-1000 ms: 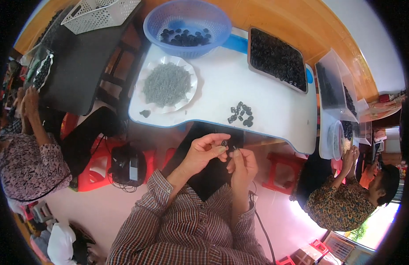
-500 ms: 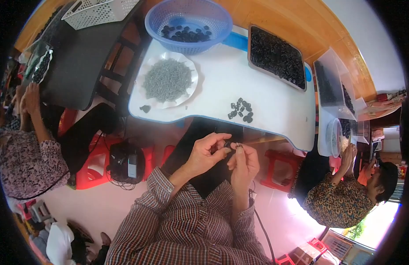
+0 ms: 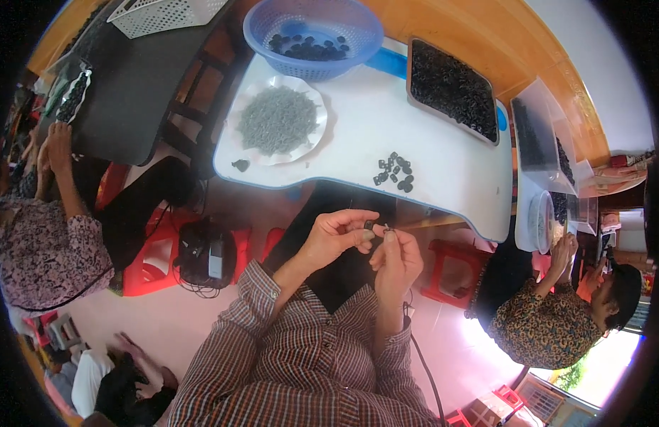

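My left hand (image 3: pixel 335 240) is raised before my chest, its thumb and fingers pinching a small black plastic piece (image 3: pixel 369 225). Close to its right, my right hand (image 3: pixel 398 262) is closed in a pinch, with something tiny and pale at the fingertips, too small to name. Beyond the hands, a small cluster of black pieces (image 3: pixel 395 171) lies by the front edge of the white table (image 3: pixel 351 135). A white scalloped plate (image 3: pixel 317 140) on the left is heaped with small translucent grey pieces (image 3: pixel 276 121).
At the back of the table stand a blue perforated basin (image 3: pixel 312 67) with black pieces inside and a tray (image 3: pixel 454 89) full of black parts. Co-workers' hands are busy at the dark table (image 3: pixel 119 114) on the left and among clear bins (image 3: pixel 546 135) on the right.
My fingertips have drawn slightly apart, leaving the black piece more visible in my left hand. The table sits a little further right in view. At lower left, another person's arms have shifted.
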A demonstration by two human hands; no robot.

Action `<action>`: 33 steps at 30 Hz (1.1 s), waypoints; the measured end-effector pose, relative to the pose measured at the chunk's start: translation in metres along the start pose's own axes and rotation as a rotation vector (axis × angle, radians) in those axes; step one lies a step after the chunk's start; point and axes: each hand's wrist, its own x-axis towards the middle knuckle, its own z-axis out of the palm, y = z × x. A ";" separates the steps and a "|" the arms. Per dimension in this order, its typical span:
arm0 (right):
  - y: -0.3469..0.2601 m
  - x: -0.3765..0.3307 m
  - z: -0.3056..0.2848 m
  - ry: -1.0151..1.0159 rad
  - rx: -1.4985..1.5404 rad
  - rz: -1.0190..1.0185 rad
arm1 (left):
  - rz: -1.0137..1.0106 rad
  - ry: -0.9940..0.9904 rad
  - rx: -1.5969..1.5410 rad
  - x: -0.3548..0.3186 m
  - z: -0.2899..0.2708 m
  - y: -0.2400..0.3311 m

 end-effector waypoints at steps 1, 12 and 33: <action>-0.001 0.000 0.000 -0.006 0.010 -0.006 | -0.001 -0.018 -0.036 0.000 -0.001 0.000; -0.011 -0.001 0.001 -0.062 -0.009 -0.007 | -0.125 -0.061 -0.376 -0.002 -0.006 -0.005; -0.016 -0.004 0.018 -0.153 -0.153 -0.015 | -0.106 -0.105 -0.707 -0.005 -0.021 0.002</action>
